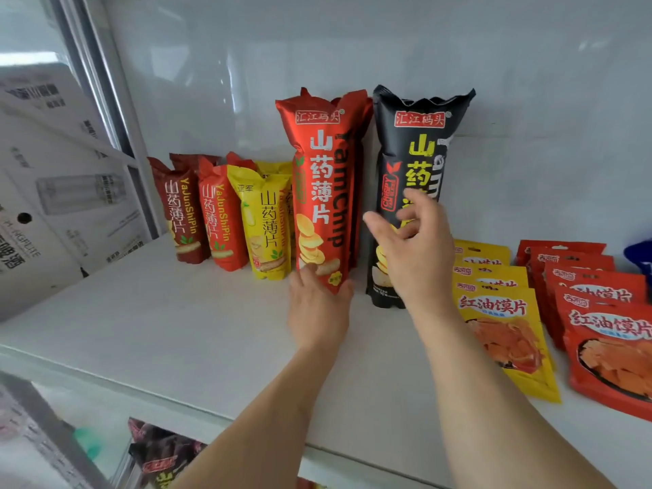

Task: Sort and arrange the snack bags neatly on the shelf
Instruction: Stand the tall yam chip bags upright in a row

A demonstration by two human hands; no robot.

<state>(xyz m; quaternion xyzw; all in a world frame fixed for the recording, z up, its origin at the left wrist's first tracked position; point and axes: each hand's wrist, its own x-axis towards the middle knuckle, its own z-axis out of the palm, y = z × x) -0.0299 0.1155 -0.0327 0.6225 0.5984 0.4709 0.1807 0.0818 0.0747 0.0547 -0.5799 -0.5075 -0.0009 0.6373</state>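
A tall red yam chip bag (323, 178) stands upright on the white shelf (158, 322), with more red bags behind it. My left hand (317, 308) holds its bottom end, thumb on one side and fingers on the other. Right beside it stands a tall black yam chip bag (418, 142). My right hand (412, 248) hovers in front of the black bag's lower half, fingers loosely spread and holding nothing. Small dark red (181, 213), red (220, 220) and yellow (266, 227) yam chip bags stand in a row to the left.
Flat yellow pouches (504, 333) and red pouches (607, 333) lie overlapped on the shelf's right. A blue bag (640, 255) peeks in at the far right. Cardboard boxes (53, 192) sit left of the shelf frame. A black bag (158, 457) lies on the shelf below.
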